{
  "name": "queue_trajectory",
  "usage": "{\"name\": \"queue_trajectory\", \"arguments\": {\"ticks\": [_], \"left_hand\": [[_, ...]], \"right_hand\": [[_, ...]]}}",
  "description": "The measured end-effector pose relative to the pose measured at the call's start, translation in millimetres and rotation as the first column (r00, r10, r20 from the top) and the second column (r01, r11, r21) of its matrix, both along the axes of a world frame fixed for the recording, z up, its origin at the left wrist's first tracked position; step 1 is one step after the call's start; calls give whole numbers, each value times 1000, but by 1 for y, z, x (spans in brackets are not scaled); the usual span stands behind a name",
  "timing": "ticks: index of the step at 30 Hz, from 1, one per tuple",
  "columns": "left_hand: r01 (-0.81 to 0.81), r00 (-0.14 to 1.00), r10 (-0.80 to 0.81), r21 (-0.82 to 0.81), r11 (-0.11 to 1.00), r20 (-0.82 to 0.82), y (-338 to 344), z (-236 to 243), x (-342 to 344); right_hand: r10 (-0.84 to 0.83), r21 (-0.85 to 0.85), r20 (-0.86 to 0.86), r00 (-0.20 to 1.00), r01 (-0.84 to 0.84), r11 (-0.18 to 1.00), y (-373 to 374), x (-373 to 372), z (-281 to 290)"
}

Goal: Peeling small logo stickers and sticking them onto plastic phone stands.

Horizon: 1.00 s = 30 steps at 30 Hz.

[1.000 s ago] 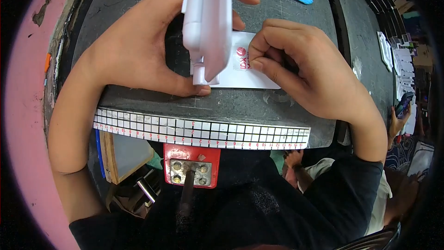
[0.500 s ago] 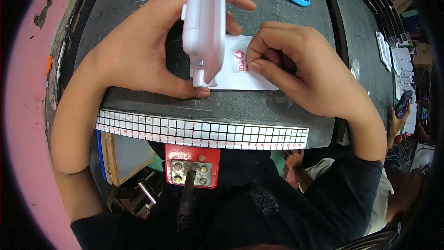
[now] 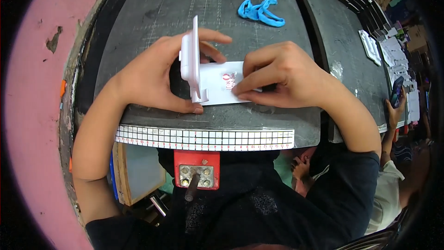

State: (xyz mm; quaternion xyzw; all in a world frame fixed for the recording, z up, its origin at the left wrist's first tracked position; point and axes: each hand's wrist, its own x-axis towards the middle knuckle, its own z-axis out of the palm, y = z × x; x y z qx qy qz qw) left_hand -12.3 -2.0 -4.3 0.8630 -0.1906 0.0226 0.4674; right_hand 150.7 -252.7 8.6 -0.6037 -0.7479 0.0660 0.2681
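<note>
A white plastic stand [image 3: 213, 88] with a flat base and an upright panel rests on the dark work surface. My left hand [image 3: 155, 71] curves around the upright from the left, thumb at the near edge of the base and fingers behind the panel, gripping it. Red print [image 3: 228, 81] marks the base, with what looks like a clear film around it. My right hand [image 3: 284, 76] is closed, its index finger and thumb together at the right edge of the print. Whatever those fingertips pinch is hidden.
A printed red-and-black grid ruler strip [image 3: 203, 139] runs along the near edge. Beyond the hands lies a crumpled blue cloth-like piece [image 3: 261, 12]. Several white plastic parts [image 3: 393, 58] sit on the right-hand table, where another person's hand holds a phone [image 3: 396, 91].
The whole view has shifted, so the stand and hands appear lower and smaller. My right fingertips have stretched and press at the print's edge; my left hand keeps its grip.
</note>
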Motion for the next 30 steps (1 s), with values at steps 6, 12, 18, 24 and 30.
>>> {"name": "queue_trajectory", "arguments": {"ticks": [6, 12, 18, 24, 30], "left_hand": [[-23, 998, 22, -14, 1000, -54, -1, 3, 0], [-23, 999, 24, 5, 1000, -32, -1, 4, -1], [-44, 999, 44, 11, 999, -21, -2, 7, -2], [-41, 999, 40, 25, 999, 30, -1, 8, -1], [-68, 996, 65, 50, 996, 54, 6, 7, -1]], "right_hand": [[88, 158, 124, 988, -107, 982, -1, 5, 5], [37, 81, 222, 974, -56, 995, 0, 5, -5], [8, 121, 145, 989, -26, 992, 1, 12, -8], [108, 200, 312, 944, -177, 964, 1, 14, -7], [96, 192, 329, 940, -166, 967, 1, 8, -14]]}}
